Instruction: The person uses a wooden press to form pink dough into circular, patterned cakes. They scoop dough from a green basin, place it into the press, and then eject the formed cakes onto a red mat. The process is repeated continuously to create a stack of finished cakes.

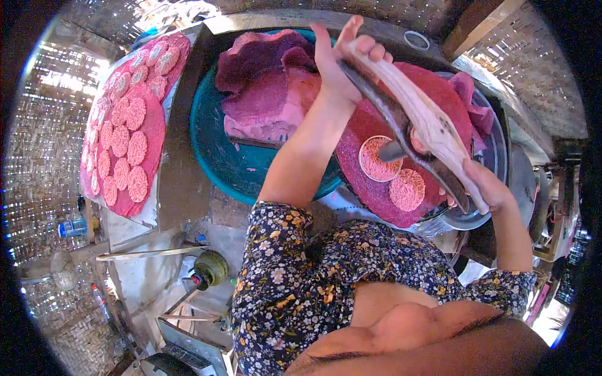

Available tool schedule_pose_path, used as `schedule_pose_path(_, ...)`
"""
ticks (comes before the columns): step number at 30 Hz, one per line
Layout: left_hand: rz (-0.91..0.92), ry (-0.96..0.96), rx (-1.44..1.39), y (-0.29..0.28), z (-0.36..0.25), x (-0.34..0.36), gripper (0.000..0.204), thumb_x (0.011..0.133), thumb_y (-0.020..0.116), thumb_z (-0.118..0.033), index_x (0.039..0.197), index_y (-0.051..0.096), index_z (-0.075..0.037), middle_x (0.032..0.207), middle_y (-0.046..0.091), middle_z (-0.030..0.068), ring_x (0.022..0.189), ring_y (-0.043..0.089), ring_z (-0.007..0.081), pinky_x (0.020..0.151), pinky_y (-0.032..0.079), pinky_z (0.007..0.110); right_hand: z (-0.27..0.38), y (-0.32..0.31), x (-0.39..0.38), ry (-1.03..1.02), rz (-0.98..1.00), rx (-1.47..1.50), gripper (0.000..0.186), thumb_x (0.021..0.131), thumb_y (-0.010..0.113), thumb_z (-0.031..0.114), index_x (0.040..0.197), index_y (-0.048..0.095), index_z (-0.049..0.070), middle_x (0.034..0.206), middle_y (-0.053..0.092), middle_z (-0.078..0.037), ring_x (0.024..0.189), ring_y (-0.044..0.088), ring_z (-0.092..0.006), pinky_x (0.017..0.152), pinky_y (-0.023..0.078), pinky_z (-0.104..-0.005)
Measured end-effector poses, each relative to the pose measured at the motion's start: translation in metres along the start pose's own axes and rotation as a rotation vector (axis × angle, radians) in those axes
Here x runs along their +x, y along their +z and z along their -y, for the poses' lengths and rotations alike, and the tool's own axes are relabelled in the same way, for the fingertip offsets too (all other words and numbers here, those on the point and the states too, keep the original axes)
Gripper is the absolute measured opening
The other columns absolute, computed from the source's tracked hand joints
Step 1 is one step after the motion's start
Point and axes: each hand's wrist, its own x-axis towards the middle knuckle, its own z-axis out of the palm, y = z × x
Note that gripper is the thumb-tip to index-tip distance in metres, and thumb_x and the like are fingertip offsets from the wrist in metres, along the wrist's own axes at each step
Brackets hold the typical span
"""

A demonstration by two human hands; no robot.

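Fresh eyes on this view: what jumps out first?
A pale wooden bar slants across the right half, left hand gripping its upper end, right hand its lower. Left of it, a pink stringy disc lies on red cloth; many similar discs crowd the far left.

The person wears a dark top (389, 250) densely printed with small white and orange-yellow flowers, its loose sleeves (273, 250) ending near the elbows, leaving forearms (301, 153) and hands (337, 74) bare.
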Motion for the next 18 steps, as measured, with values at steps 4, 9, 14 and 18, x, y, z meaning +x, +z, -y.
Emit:
schedule_pose_path(4, -0.087, 0.022, -0.023, -0.014, 0.006, -0.016, 0.061, 0.077, 0.040, -0.068, 0.102, 0.057, -0.015, 0.056, 0.047, -0.0060, 0.057, 0.048, 0.0138, 0.071, 0.041, 0.035, -0.011, -0.002, 0.008, -0.007, -0.049, -0.108, 0.064, 0.081, 0.047, 0.059, 0.106, 0.054, 0.000, 0.079, 0.061, -0.008, 0.066, 0.058, -0.0153, 0.057, 0.048, -0.0267)
schedule_pose_path(9, -0.088, 0.020, 0.021, -0.018, -0.003, -0.025, 0.060, 0.078, 0.040, -0.067, 0.103, 0.058, -0.016, 0.056, 0.047, -0.0067, 0.057, 0.046, 0.0117, 0.068, 0.041, 0.032, -0.007, 0.010, 0.013, 0.052, -0.023, -0.142, 0.063, 0.079, 0.050, 0.057, 0.103, 0.054, -0.001, 0.077, 0.059, -0.007, 0.064, 0.057, -0.0143, 0.056, 0.046, -0.0263)
schedule_pose_path(14, -0.030, 0.009, -0.010, -0.022, 0.002, -0.020, 0.058, 0.079, 0.040, -0.066, 0.102, 0.058, -0.016, 0.055, 0.045, -0.0069, 0.059, 0.047, 0.0122, 0.070, 0.041, 0.034, -0.006, 0.010, 0.007, -0.023, -0.105, -0.200, 0.059, 0.081, 0.048, 0.054, 0.100, 0.055, -0.002, 0.074, 0.059, -0.008, 0.062, 0.056, -0.0137, 0.054, 0.046, -0.0263)
schedule_pose_path(18, -0.114, -0.021, -0.009, -0.011, 0.019, -0.026, 0.061, 0.078, 0.038, -0.069, 0.103, 0.058, -0.016, 0.057, 0.046, -0.0049, 0.061, 0.048, 0.0146, 0.071, 0.041, 0.037, -0.013, 0.007, -0.012, 0.032, -0.043, -0.092, 0.062, 0.081, 0.048, 0.056, 0.099, 0.055, -0.003, 0.074, 0.059, -0.009, 0.059, 0.057, -0.0150, 0.052, 0.046, -0.0264)
